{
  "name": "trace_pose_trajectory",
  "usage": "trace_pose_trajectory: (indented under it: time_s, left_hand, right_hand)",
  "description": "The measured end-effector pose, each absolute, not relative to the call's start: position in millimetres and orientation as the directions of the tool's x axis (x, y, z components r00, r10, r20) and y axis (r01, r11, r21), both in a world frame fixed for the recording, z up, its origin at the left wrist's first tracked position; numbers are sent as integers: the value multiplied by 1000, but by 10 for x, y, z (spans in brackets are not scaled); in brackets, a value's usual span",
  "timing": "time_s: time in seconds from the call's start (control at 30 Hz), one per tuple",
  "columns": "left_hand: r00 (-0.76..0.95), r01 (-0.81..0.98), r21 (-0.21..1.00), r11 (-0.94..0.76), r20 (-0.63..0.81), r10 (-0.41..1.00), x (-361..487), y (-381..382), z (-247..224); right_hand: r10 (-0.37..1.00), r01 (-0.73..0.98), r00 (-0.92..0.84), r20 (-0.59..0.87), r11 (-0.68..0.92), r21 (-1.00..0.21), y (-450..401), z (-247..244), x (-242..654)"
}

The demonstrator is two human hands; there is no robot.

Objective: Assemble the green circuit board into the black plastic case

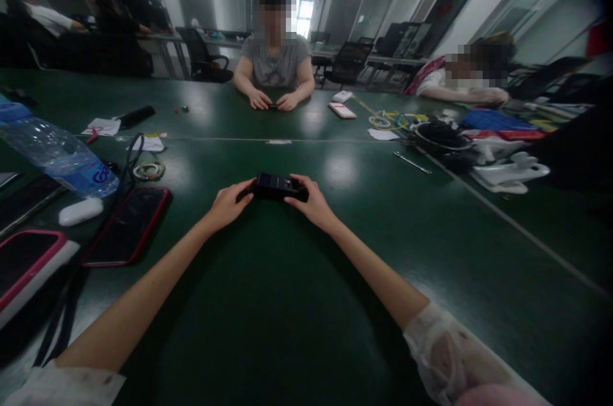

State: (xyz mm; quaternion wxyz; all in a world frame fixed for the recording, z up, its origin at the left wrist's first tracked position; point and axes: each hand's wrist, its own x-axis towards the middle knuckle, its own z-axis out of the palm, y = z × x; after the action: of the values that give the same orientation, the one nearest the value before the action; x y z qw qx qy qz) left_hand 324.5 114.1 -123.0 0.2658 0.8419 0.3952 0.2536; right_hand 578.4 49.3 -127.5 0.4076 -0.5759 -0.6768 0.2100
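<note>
As I look down from my remote seat through the head camera, the left hand [228,207] and the right hand [313,203] are closed on a small black device [275,187], held between them over the green table [268,310]. The left hand pinches one end between thumb and fingers; the right hand has the other end in much the same grip. I make out a small dark screen [265,181] toward the left of the device and pale markings near its right, too small for me to read. Whether its underside touches the tabletop, I cannot tell. To my left, well apart from the hands, a red-edged phone [130,227] lies face up, with a white case [80,211] just beside it and a clear bottle [71,157] with a blue label behind that. On my right I see a wrench [412,163], lying near a heap of dark cables [443,141] and a white plastic part [510,173]. Across from me, a person in a grey shirt [275,64] has both hands on the table, around a small dark object [273,106].
</note>
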Motion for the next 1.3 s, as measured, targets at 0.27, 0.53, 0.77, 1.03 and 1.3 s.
trace_pose_trajectory:
  time_s: [0.27,0.53,0.77,1.03,1.3]
  left_hand:
    - [566,518,637,-571,245,787,3246,1169,-1283]
    - [563,540,635,-553,217,798,3229,1195,-1307]
    - [571,531,636,-561,221,791,3235,1188,-1290]
    - [575,516,630,-580,247,780,3242,1174,-1263]
    - [571,531,617,-580,245,784,3246,1186,-1280]
  right_hand:
    - [946,617,-2,325,257,-744,469,-1225,5762]
    - [950,611,-9,311,251,-751,446,-1219,5765]
    - [951,593,13,310,242,-768,481,-1280,5775]
    - [952,579,17,305,240,-780,487,-1301,5785]
    - [953,575,15,303,240,-783,470,-1267,5777]
